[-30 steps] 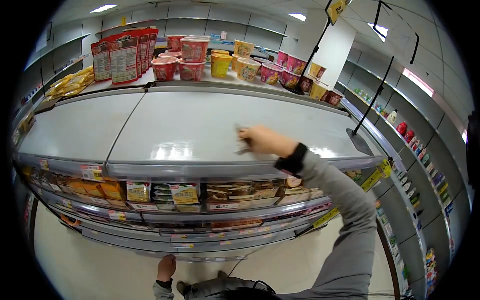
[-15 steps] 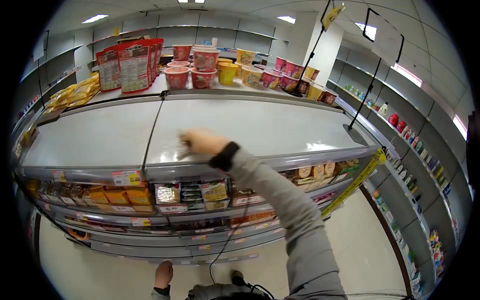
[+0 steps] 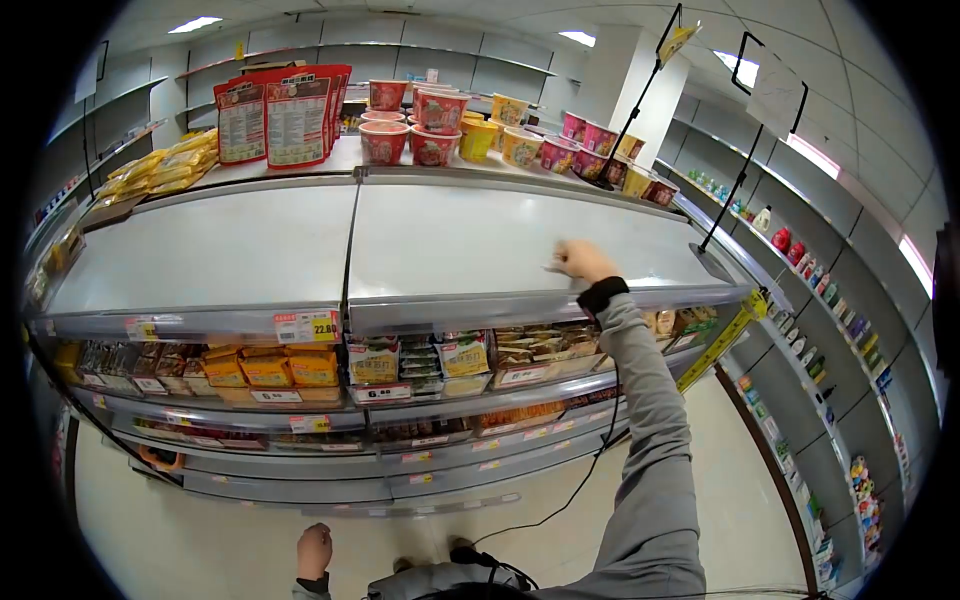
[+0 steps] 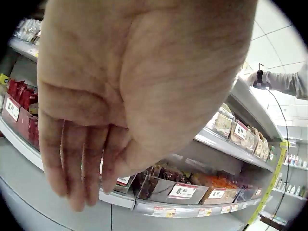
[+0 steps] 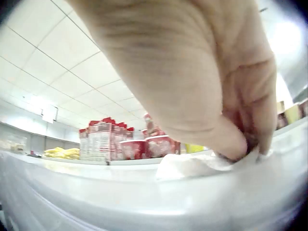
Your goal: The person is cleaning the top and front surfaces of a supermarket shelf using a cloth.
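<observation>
My right hand (image 3: 587,262) is on the white shelf top (image 3: 450,235), toward its right part. In the right wrist view its thumb and fingers pinch a thin, crumpled white wipe (image 5: 192,166), which lies against the surface. Low by my side hangs my left hand (image 3: 314,551), in front of the lower shelves. Seen from its own wrist, the left hand (image 4: 130,82) has relaxed fingers and an empty palm.
Behind the shelf top stand red pouches (image 3: 297,118), yellow packets (image 3: 165,168) and several noodle cups (image 3: 437,112). A sign stand (image 3: 711,262) rises at the right end. Packaged snacks (image 3: 270,368) fill the shelf below. A cable (image 3: 570,490) trails over the floor.
My right hand swept left across the shelf top with the wipe, then back to the right. The head view shifted. The left hand stays low.
</observation>
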The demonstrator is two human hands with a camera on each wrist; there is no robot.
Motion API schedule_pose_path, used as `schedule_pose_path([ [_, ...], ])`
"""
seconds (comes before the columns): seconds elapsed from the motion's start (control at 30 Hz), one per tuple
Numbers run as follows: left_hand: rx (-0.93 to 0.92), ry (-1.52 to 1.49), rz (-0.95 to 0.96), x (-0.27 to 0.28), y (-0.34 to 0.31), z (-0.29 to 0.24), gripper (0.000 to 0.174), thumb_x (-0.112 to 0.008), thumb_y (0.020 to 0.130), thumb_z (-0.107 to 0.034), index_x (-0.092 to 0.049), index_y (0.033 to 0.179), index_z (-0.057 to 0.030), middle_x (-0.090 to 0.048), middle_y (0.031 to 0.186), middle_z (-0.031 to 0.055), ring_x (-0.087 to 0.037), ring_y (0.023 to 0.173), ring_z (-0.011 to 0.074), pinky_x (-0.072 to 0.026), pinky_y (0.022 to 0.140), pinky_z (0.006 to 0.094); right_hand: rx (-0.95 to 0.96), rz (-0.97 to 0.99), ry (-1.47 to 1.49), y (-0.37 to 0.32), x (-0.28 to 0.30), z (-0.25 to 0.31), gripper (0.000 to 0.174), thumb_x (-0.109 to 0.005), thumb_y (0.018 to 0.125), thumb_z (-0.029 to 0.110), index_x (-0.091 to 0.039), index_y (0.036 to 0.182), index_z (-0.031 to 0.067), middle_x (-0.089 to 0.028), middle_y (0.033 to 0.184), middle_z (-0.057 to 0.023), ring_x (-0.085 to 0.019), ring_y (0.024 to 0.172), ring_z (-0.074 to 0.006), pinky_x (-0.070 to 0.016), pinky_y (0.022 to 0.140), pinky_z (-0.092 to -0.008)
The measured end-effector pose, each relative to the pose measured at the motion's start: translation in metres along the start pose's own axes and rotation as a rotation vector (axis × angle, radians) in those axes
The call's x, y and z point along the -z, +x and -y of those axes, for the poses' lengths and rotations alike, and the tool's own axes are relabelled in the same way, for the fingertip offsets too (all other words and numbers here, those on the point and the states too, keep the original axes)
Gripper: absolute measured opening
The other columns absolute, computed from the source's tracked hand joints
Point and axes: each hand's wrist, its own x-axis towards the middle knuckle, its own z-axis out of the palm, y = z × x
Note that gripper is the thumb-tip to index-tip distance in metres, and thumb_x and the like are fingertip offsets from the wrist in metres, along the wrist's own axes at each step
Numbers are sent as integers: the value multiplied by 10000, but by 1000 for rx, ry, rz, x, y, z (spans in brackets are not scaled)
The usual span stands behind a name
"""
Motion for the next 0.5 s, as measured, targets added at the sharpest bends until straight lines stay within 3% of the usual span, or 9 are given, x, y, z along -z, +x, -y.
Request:
schedule_pose_path([
  [0.1,-24,4,-28,-10,-12,7,95,-568,828,-69,-649,855,-28,-658,833,183,-628,785,380,-513,676,457,278,-62,91,12,-18,77,339,-735,781,321,-606,913,37,-670,815,-166,-643,769,-337,-500,691,-442],
  [0.13,-29,1,-23,-11,-16,5,95,-568,828,-69,-649,855,-28,-658,833,183,-628,785,380,-513,676,457,358,-89,194,9,-23,111,409,-798,712,381,-628,858,40,-667,827,-167,-635,799,-358,-502,721,-440],
  [0.17,6,-5,-17,-11,-18,0,101,-566,830,-64,-649,861,-17,-656,827,189,-631,790,381,-515,679,455,378,-13,259,13,-27,142,383,-798,717,366,-622,831,45,-664,823,-175,-636,809,-351,-498,711,-442],
  [0.23,2,-15,-37,-18,-20,-4,113,-559,834,-51,-649,875,4,-653,830,201,-631,785,377,-518,682,446,534,-76,210,11,-30,194,141,-677,771,163,-643,773,26,-659,769,-196,-641,738,-367,-513,676,-454],
  [0.3,-13,-9,-17,-23,-17,-12,115,-556,835,-49,-651,876,3,-652,831,205,-629,787,375,-518,683,445,597,-127,207,-3,-23,226,81,-639,741,105,-641,732,24,-658,750,-200,-649,741,-369,-522,690,-446],
  [0.4,2,-16,16,-35,-6,-20,126,-551,833,-57,-649,888,0,-650,855,201,-621,810,378,-513,698,453,686,-74,285,6,-28,212,151,-652,741,110,-666,846,4,-667,800,-212,-646,760,-383,-514,699,-450],
  [0.47,-147,-7,-76,-41,-3,-33,145,-552,825,-73,-649,911,-7,-650,867,195,-617,836,388,-509,716,463,661,79,387,7,-27,187,193,-649,750,89,-662,926,12,-675,850,-208,-653,781,-361,-509,711,-440],
  [0.5,-187,-21,-110,-44,-2,-40,147,-555,820,-78,-646,913,-11,-649,871,196,-614,838,393,-507,718,467,688,102,424,-4,-15,175,258,-609,750,12,-655,1003,9,-678,916,-208,-653,828,-325,-503,758,-414],
])
